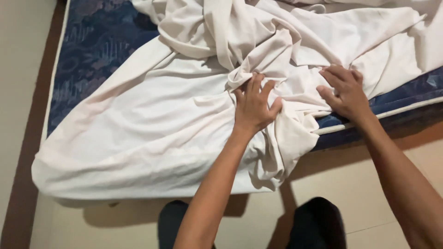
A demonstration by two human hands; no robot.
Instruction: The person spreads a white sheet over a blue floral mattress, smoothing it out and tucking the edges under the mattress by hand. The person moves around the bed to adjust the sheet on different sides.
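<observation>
The bunched white bedsheet (pixel 184 115) was gripped at its gathered ridge by the left hand (pixel 253 108), while the right hand (pixel 345 92), fingers spread, was pressed flat just beside it, the loose bulk lying beyond both.

Both bare forearms are extended forward from the bottom edge of the view. The left hand (pixel 253 107) is held palm down, its fingers spread and curled, the fingertips pressed inward as if bunching. The right hand (pixel 345 92) is laid flatter, fingers stretched leftward, the wrist bent slightly. The hands are kept near each other, not touching.
</observation>
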